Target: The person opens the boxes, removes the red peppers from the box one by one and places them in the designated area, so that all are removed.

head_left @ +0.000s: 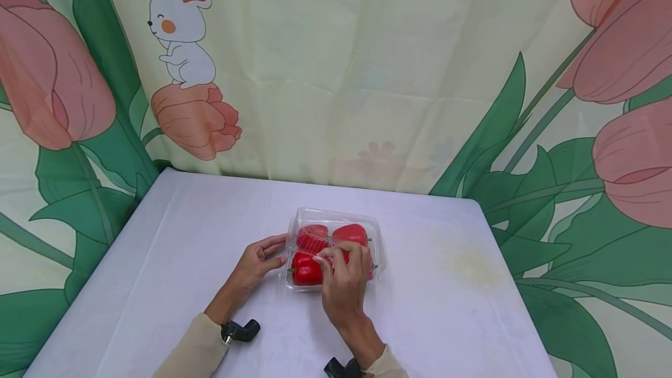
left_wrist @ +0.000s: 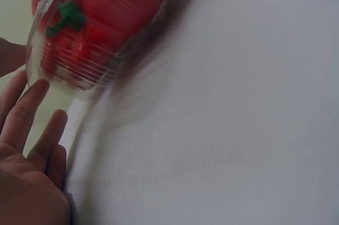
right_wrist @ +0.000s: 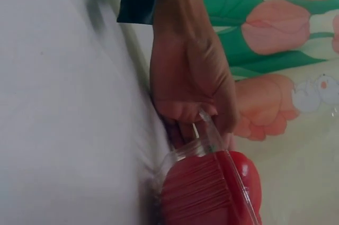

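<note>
A clear plastic box [head_left: 336, 213] with ribbed sides stands on the white table, holding several shiny red bell peppers. One pepper [head_left: 307, 269] shows at its near left, another [head_left: 350, 233] at its far right. My right hand [head_left: 343, 282] reaches over the near side, thumb and curled fingers gripping a red bell pepper that they mostly cover. At the box's left side is my left hand [head_left: 259, 261], fingers extended and fingertips touching the wall. The left wrist view shows these loose fingers [left_wrist: 24, 116] beside a pepper's green stem [left_wrist: 69, 16]. Palm and box edge meet in the right wrist view.
White cloth covers the table [head_left: 446, 308] around the box. A curtain [head_left: 367, 74] printed with tulips and a rabbit hangs behind. Black devices [head_left: 240, 331] are strapped to both wrists.
</note>
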Action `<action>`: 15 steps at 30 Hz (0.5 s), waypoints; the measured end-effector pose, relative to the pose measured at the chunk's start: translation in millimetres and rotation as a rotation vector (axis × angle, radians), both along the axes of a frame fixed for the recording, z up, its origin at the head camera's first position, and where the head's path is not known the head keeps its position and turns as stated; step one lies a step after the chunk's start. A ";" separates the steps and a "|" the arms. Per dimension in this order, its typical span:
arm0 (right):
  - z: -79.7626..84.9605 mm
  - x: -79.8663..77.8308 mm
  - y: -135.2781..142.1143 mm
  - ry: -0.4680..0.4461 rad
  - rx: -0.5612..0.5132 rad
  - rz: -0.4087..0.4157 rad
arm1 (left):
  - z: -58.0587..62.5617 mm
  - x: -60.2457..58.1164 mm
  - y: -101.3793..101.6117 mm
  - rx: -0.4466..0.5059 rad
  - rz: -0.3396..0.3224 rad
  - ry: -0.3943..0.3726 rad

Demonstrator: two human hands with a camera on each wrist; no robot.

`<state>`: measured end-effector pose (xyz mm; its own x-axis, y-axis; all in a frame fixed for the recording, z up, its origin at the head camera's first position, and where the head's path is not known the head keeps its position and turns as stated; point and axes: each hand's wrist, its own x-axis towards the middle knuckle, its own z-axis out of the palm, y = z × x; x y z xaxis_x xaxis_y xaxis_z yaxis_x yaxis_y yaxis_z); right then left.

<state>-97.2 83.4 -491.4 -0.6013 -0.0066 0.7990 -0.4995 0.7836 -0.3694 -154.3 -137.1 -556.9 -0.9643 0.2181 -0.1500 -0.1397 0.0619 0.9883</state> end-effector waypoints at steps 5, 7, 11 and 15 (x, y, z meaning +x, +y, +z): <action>4.6 -4.4 -0.4 -0.001 -0.028 -0.008 | 0.6 0.0 1.3 -0.003 0.013 -0.009; 6.7 -6.0 -0.5 -0.003 -0.036 -0.009 | 0.6 0.1 1.4 0.000 0.014 -0.008; 10.9 -9.4 -0.8 -0.001 -0.051 -0.010 | 0.6 0.6 1.2 0.008 0.011 0.001; 14.0 -12.0 -0.9 0.004 -0.065 -0.011 | 0.0 1.3 1.2 0.004 0.010 0.017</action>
